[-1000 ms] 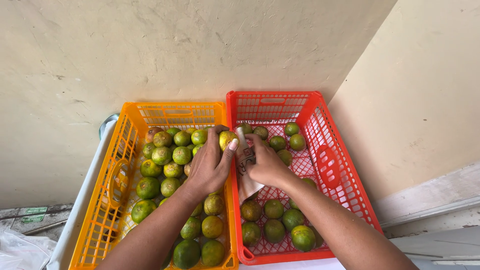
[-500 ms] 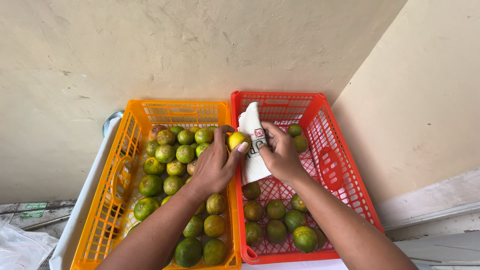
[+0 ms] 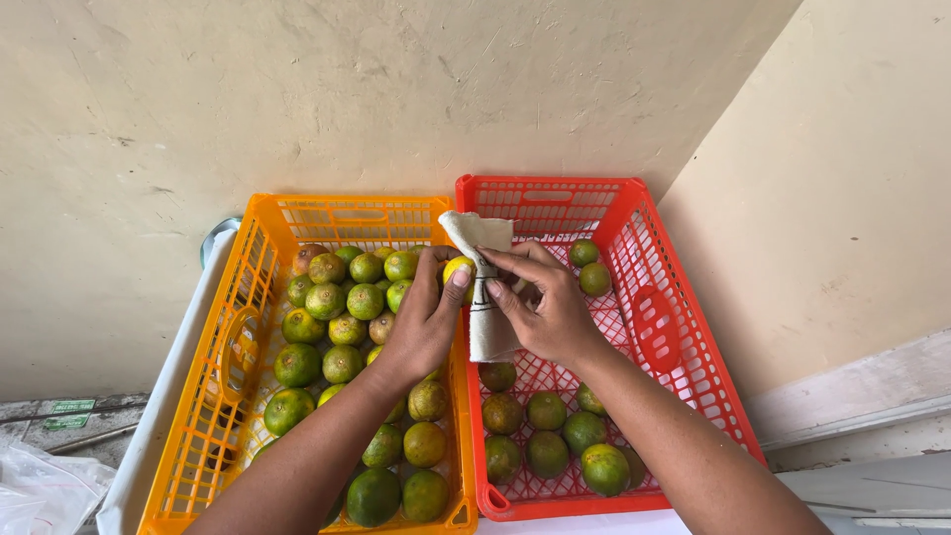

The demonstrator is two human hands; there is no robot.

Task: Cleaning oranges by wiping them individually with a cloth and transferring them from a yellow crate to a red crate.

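Observation:
My left hand (image 3: 424,322) grips a yellow-green citrus fruit (image 3: 458,268) above the seam between two crates. My right hand (image 3: 540,302) holds a beige cloth (image 3: 480,287) and presses it against that fruit. Below the left hand is an orange plastic crate (image 3: 234,327) filled with several green and yellowish citrus fruits (image 3: 342,332). Below the right hand is a red plastic crate (image 3: 684,342) with several fruits (image 3: 555,436) near its front and two at the back (image 3: 589,266).
Both crates rest on a white surface (image 3: 149,436) against a beige wall (image 3: 396,89). A second wall and a pale ledge (image 3: 852,406) close in on the right. A clear plastic bag (image 3: 40,490) lies on the ground at lower left.
Both hands rose from low over the crates. The right hand brought the cloth up from the red crate, and it now covers one side of the fruit in my left hand.

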